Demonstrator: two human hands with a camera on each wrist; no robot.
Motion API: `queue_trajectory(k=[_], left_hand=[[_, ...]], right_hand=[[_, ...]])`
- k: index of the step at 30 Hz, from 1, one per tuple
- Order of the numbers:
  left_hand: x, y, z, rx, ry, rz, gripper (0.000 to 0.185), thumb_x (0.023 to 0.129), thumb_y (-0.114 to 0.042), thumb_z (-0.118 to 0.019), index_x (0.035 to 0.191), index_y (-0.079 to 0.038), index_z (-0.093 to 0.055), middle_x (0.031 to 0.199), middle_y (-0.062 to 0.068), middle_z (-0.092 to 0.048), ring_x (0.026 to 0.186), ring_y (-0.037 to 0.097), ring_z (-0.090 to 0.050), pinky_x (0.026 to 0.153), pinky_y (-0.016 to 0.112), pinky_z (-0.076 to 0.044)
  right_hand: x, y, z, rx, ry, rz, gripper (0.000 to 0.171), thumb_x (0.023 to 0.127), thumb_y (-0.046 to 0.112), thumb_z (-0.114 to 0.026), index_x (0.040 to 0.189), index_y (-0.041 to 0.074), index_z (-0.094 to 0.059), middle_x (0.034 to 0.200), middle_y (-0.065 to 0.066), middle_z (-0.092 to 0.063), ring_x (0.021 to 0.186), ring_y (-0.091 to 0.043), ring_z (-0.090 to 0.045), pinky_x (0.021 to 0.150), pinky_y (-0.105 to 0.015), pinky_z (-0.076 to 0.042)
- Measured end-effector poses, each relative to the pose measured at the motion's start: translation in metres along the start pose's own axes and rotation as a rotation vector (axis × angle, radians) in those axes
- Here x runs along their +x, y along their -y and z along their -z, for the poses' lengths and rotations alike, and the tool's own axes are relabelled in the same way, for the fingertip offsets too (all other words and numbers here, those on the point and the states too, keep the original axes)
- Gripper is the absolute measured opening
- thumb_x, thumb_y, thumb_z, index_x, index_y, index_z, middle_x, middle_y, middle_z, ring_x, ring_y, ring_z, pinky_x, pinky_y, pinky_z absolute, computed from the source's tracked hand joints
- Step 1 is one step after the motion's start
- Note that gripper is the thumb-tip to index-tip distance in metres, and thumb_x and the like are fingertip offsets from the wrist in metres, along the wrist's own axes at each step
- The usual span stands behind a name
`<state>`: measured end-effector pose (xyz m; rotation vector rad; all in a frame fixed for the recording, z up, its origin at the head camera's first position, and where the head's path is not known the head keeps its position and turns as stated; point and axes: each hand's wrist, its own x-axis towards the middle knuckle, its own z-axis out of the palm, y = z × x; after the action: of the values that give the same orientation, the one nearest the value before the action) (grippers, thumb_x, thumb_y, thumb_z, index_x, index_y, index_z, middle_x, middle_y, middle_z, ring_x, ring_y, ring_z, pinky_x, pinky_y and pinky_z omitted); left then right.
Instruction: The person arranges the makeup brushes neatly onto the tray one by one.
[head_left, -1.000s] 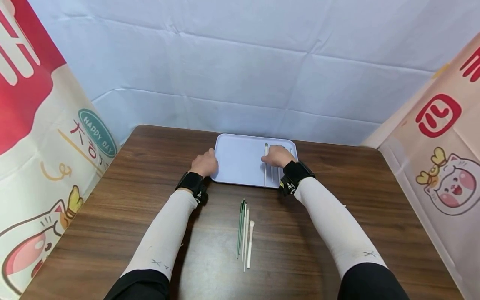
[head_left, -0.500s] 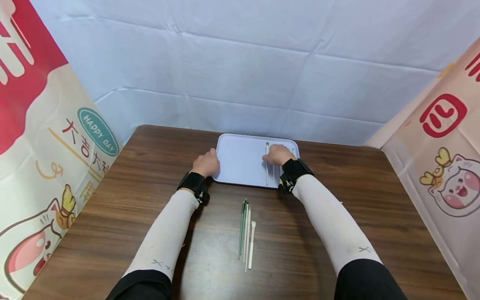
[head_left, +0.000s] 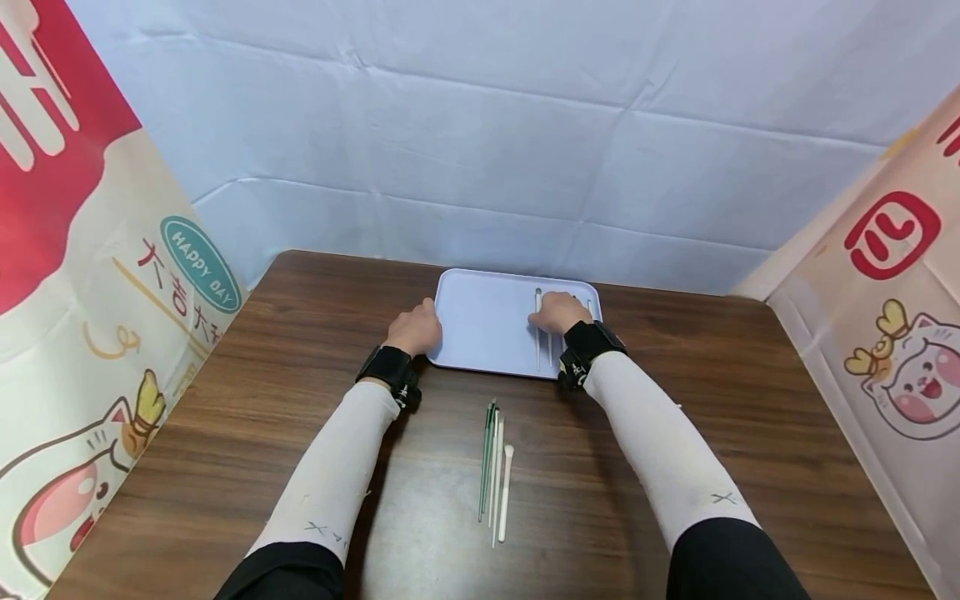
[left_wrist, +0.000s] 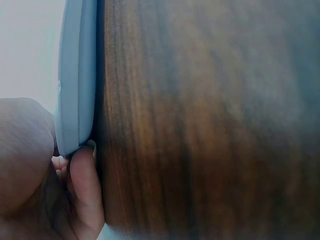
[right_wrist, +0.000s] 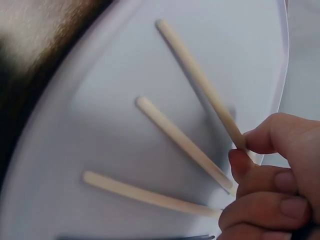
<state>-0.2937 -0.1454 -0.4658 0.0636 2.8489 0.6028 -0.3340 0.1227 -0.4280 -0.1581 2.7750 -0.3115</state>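
left hand (head_left: 415,327) grips tray (head_left: 480,325) edge | right hand (head_left: 557,312) pinches stick (right_wrist: 200,82) on tray

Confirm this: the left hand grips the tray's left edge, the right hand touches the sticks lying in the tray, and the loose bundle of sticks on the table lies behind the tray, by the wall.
One detail is wrong. The loose bundle of sticks lies on the table in front of the tray, nearer the person, not behind it; the head view shows this. The left hand does grip the tray's left edge, and the right hand does touch the sticks in the tray.
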Motion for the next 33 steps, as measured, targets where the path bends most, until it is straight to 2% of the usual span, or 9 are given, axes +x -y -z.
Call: queue_trajectory(k=[8, 18, 33], left_hand=[[-0.0016, 0.0011, -0.0002, 0.006, -0.006, -0.016, 0.034, 0.108, -0.019, -0.030, 0.133, 0.001, -0.044, 0.109, 0.017, -0.060, 0.084, 0.035, -0.058, 0.076, 0.046, -0.048], [-0.0028, 0.0001, 0.0002, 0.007, -0.007, -0.012, 0.036, 0.108, -0.019, -0.030, 0.135, 0.000, -0.043, 0.112, 0.016, -0.060, 0.087, 0.035, -0.058, 0.078, 0.045, -0.048], [-0.0030, 0.0000, 0.0032, 0.009, -0.009, -0.008, 0.037, 0.108, -0.020, -0.029, 0.136, 0.001, -0.042, 0.114, 0.017, -0.059, 0.091, 0.036, -0.059, 0.082, 0.047, -0.049]], right_hand=[[0.0024, -0.0019, -0.0041, 0.001, -0.006, -0.016, 0.036, 0.097, 0.027, -0.057, 0.068, 0.011, -0.046, 0.066, -0.004, -0.045, 0.061, -0.022, -0.047, 0.056, -0.034, -0.038], [-0.0008, 0.0018, -0.0045, 0.005, -0.016, -0.028, 0.031, 0.097, 0.023, -0.053, 0.070, 0.010, -0.045, 0.068, -0.006, -0.045, 0.061, -0.022, -0.047, 0.056, -0.035, -0.037], [0.0006, 0.0026, -0.0057, 0.012, -0.023, -0.025, 0.029, 0.098, 0.026, -0.053, 0.074, 0.009, -0.051, 0.075, -0.009, -0.050, 0.065, -0.024, -0.050, 0.059, -0.035, -0.039]])
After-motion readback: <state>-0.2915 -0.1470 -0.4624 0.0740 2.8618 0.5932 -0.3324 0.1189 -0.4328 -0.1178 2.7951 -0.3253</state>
